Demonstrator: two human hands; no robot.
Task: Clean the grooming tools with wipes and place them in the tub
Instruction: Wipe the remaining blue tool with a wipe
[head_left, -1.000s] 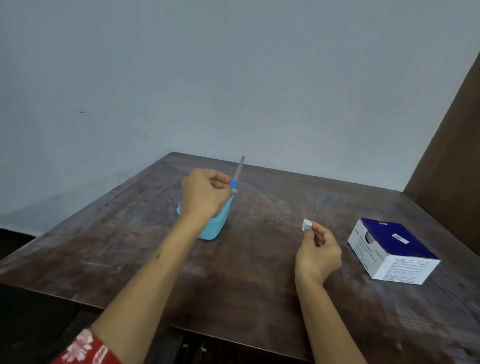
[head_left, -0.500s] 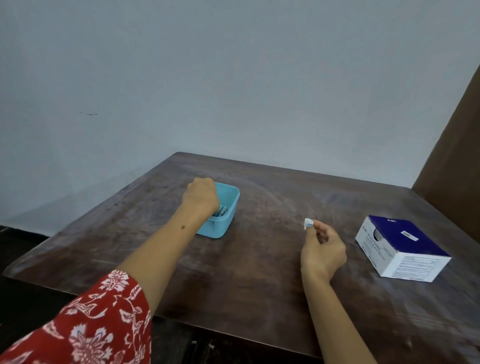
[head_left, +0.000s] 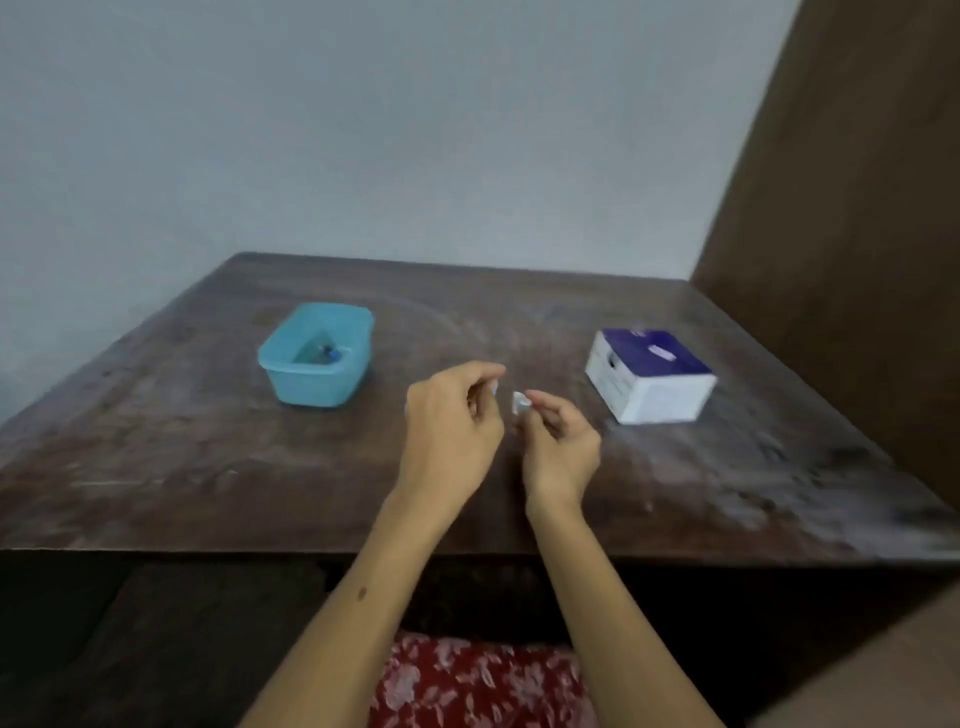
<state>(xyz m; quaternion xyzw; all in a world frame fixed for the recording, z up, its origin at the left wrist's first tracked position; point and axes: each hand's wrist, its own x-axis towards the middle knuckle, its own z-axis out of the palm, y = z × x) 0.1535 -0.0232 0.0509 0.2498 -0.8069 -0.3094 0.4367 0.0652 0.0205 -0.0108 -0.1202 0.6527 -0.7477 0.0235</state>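
A light blue tub (head_left: 311, 387) stands on the dark wooden table (head_left: 208, 447) at the left. Inside it lie grooming tools (head_left: 328, 354), small and blurred. My right hand (head_left: 558, 447) is over the middle of the table and pinches a small folded white wipe (head_left: 519, 403) at its fingertips. My left hand (head_left: 452, 431) is right beside it, fingers curled, thumb and forefinger nearly at the wipe. A pale speck shows at those fingertips; blur hides whether they grip anything.
A white and dark blue box (head_left: 652, 376) of wipes sits on the table to the right. A brown panel (head_left: 841, 260) rises along the right side. A pale wall stands behind the table. The table's near edge runs below my wrists.
My left hand has left the tub, with the blue-handled tool now inside it, and moved right to meet my right hand. The camera has shifted left and down.
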